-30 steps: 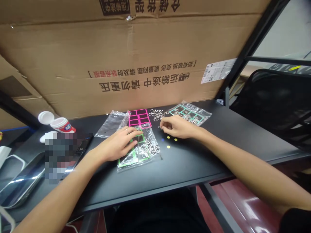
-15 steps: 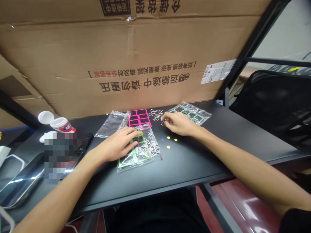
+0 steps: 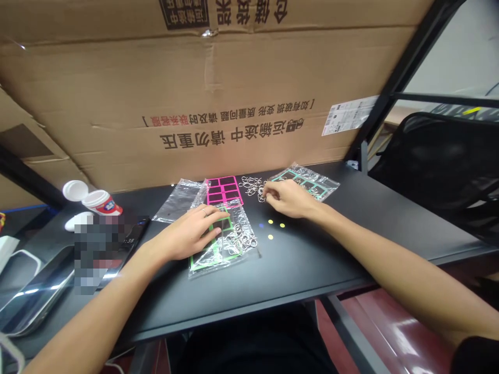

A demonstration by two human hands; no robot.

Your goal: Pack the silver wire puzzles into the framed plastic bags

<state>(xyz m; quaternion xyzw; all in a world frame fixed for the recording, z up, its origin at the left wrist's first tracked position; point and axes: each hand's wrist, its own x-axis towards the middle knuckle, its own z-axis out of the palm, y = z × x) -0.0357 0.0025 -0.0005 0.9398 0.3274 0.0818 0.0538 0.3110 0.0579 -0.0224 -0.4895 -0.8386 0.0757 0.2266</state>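
Note:
My left hand [image 3: 194, 231] lies with its fingers spread on a clear bag [image 3: 210, 259] that holds a green frame and several metal rings [image 3: 244, 240]. My right hand [image 3: 287, 198] is curled, thumb and fingers drawn together at the right side of a loose pile of metal rings [image 3: 251, 184]; its fingertips are too small to show what they grip. A pink grid frame [image 3: 224, 190] lies left of that pile. Behind my right hand is a clear bag with a teal frame [image 3: 312, 183]. Several small yellow dots [image 3: 270, 237] and a blue one lie between my hands.
A cardboard sheet [image 3: 234, 78] stands along the back of the black table [image 3: 304, 265]. At the left are an open white and red tub [image 3: 105, 203], a phone [image 3: 136, 234] and a glossy tray-like object [image 3: 35, 291]. Another clear bag [image 3: 175, 202] lies behind my left hand.
My right hand has shifted very slightly to the right, beside the ring pile. My left hand stays on the bag.

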